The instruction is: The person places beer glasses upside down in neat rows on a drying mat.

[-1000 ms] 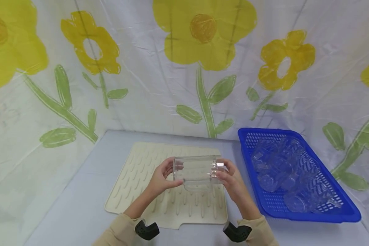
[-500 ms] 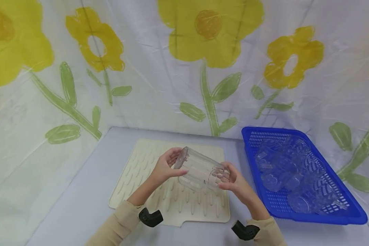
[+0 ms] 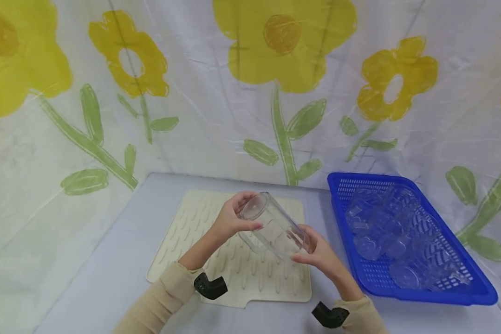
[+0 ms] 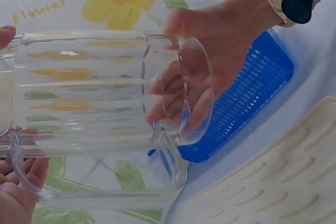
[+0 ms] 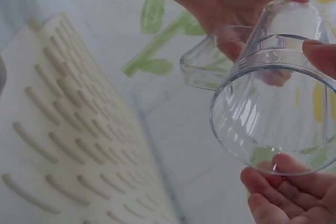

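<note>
A clear glass mug (image 3: 277, 229) is held tilted above the cream ribbed mat (image 3: 179, 246), its base end up and to the left. My left hand (image 3: 232, 217) grips the base end between thumb and fingers. At the lower right, my right hand (image 3: 319, 250) holds the rim end, thumb on the near side and fingers on the far side. The mug's handle (image 4: 113, 198) shows along the bottom in the left wrist view. From the right wrist, the open mouth faces the camera, with the right hand's fingers (image 5: 286, 192) under the rim.
To the right stands a blue perforated basket (image 3: 361, 283) containing several clear glass mugs (image 3: 369, 243). The mat lies on a white table (image 3: 120, 241). Behind it hangs a white curtain (image 3: 200, 116) with yellow flowers.
The mug has turned from level to slanting, its base end rising and its rim end dropping. My left hand has moved up with it; both hands keep hold.
</note>
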`<state>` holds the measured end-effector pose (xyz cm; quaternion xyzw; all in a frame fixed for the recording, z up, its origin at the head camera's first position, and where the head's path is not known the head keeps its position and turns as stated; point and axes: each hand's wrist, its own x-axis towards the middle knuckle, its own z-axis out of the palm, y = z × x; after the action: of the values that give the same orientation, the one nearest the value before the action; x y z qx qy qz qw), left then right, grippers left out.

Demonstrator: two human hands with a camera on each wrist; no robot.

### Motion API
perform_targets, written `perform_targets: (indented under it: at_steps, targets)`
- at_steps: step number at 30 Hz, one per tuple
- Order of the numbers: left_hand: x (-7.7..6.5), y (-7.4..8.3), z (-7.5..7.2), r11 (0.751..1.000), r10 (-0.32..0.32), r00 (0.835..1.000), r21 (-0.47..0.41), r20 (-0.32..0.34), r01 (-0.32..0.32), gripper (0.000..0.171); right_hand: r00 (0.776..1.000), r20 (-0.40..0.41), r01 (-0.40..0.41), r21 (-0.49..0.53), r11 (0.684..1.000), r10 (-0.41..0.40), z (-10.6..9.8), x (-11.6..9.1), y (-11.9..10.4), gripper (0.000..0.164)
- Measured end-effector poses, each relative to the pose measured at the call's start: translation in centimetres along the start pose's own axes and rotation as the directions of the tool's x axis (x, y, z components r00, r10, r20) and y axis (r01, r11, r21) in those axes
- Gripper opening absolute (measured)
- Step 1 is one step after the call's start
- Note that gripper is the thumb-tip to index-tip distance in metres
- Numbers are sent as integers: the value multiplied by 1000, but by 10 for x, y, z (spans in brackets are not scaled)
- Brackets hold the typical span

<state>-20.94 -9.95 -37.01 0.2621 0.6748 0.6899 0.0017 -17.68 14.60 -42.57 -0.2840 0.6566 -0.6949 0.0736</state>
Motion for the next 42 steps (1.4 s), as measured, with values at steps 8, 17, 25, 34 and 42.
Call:
perform_targets:
  at_steps: [8, 17, 25, 34, 42]
  targets:
    - [3, 5, 1, 1000, 13, 1000, -17, 25, -13, 77, 999, 41, 3, -51, 999, -1, 5, 6, 8, 60]
    - [1, 8, 0, 999, 7, 999, 36, 46, -9, 70, 995, 66, -63, -142, 988, 73, 12, 9, 15, 57]
    - [0, 15, 3, 985, 32, 997, 166, 77, -44, 62, 993, 81, -67, -181, 981, 83, 19, 10, 22, 58]
    - [-7, 14, 2, 948, 22, 992, 313, 128, -61, 68, 989, 112, -69, -195, 978, 92, 28, 13, 34, 66]
    - [-11, 11, 3, 921, 16, 990, 383, 144, -70, 70, 988, 112, -81, -219, 972, 108, 33, 12, 34, 77]
